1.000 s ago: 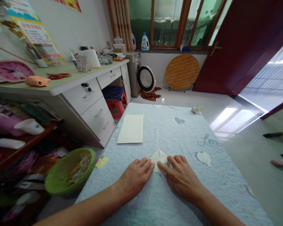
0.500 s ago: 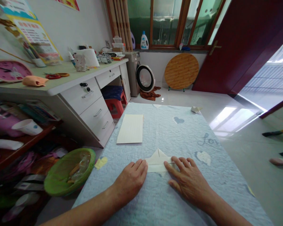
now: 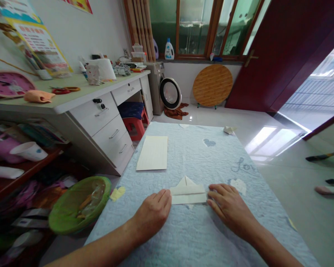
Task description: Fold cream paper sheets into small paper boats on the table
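My 2 hands sit at opposite ends of a folded paper (image 3: 187, 198), which lies flat on the tabletop (image 3: 195, 241) straight in front of me. My left hand (image 3: 154, 209) has its fingers pressed together, the tips over the paper's left end, probably so it doesn't slide; its thumb is hidden, so I can't tell whether I'm pinching anything. My right hand (image 3: 226, 204) is loosely spread just beside the right end, palm down; whether a fingertip touches the edge, I can't make out. Having 1 hand at each end likely helps square the strip to me. A pale sheet (image 3: 152, 152) lies farther off to the left, I'd guess so my forearms don't brush it. Near the far right corner is a small crumpled-looking paper piece (image 3: 228, 130).

The folded paper is cream and matte: a long, straight band along the near side, with 1 low triangular peak at the middle of the far side, split by a dark, short line. Underneath, the pale blue cloth (image 3: 186, 159) looks quilted and wrinkled, with heart shapes on it.
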